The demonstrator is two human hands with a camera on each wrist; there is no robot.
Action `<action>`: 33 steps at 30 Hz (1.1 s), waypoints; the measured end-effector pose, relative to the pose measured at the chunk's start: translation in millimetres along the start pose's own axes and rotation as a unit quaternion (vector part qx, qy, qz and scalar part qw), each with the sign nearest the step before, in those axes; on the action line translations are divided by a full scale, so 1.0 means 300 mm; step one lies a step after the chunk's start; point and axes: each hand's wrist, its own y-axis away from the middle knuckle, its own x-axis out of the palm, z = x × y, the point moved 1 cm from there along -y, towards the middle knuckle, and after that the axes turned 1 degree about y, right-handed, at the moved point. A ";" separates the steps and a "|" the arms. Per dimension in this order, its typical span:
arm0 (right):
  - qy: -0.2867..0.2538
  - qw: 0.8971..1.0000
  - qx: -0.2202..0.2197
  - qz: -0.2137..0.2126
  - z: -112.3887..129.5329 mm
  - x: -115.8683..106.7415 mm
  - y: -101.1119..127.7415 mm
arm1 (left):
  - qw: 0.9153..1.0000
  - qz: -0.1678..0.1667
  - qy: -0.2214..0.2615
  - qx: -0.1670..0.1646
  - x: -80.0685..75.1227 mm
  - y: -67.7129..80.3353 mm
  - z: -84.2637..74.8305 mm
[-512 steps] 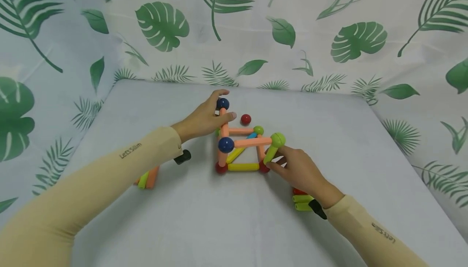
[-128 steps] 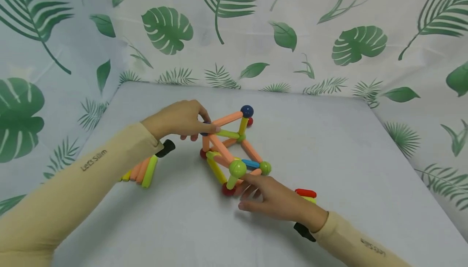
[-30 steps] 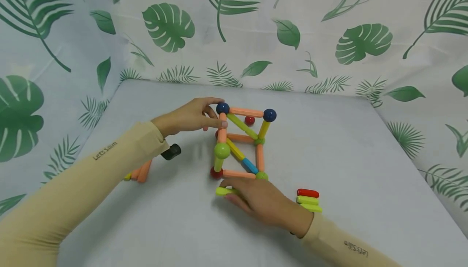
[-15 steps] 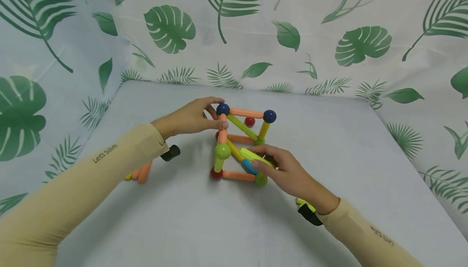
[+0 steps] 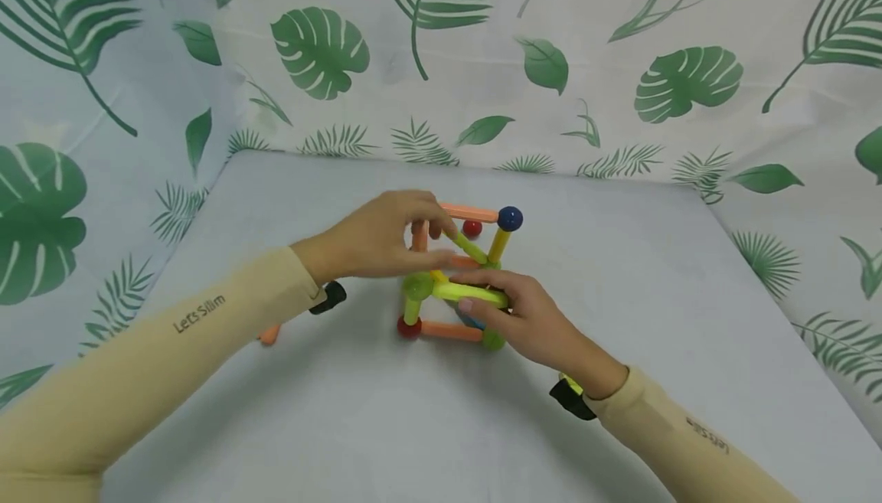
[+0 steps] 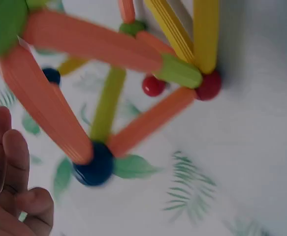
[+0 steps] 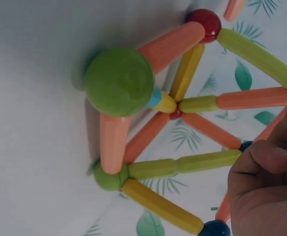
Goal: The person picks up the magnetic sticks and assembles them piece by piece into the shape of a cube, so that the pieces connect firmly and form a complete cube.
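Observation:
A magnetic ball-and-stick frame [image 5: 451, 331] stands on the table, built of coloured rods joined by balls. My right hand [image 5: 534, 315] pinches a yellow-green rod [image 5: 458, 292]. In the head view its tip appears to meet the upper green ball [image 5: 418, 286]; contact is uncertain. My left hand [image 5: 386, 235] hovers over the frame's left side, thumb and fingers apart, holding nothing. It hides one blue ball in the head view; that blue ball [image 6: 95, 164] shows in the left wrist view, apart from the fingers. Another blue ball [image 5: 510, 218] tops the far right upright.
A loose red ball [image 5: 472, 228] lies behind the frame. An orange rod [image 5: 269, 334] pokes out below my left wrist. A yellow-green rod [image 5: 570, 383] is mostly hidden by my right wrist. Leaf-printed cloth [image 5: 475, 66] hangs behind the table.
Over the earlier frames the structure has been turned. My right hand has brought a yellow-green rod up towards the upper green ball. My left hand has released the blue-ball corner and shifted right.

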 end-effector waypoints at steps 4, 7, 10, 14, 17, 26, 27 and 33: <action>-0.017 1.000 0.002 -0.020 -0.010 0.001 -0.010 | 0.991 0.050 -0.089 0.083 0.049 -0.004 -0.060; -0.025 0.999 0.007 -0.026 -0.021 0.001 -0.011 | 0.984 0.059 -0.139 0.096 0.067 0.001 -0.070; -0.018 0.999 0.018 -0.028 -0.029 -0.010 -0.006 | 0.983 0.053 -0.143 0.102 0.071 0.008 -0.061; 0.015 0.999 0.038 -0.018 -0.051 -0.052 0.004 | 0.980 0.036 -0.136 0.141 0.077 0.017 -0.040; 0.046 0.997 0.056 -0.005 -0.097 -0.101 0.007 | 0.970 0.009 -0.159 0.182 0.086 0.024 -0.026; 0.110 0.979 0.167 -0.032 -0.332 -0.271 -0.062 | 0.949 -0.042 -0.198 0.241 0.105 0.027 -0.006; 0.122 0.977 0.173 -0.033 -0.353 -0.281 -0.076 | 0.949 -0.044 -0.199 0.243 0.106 0.027 -0.004; 0.157 0.974 0.165 -0.012 -0.425 -0.294 -0.171 | 0.944 -0.057 -0.193 0.260 0.111 0.028 0.001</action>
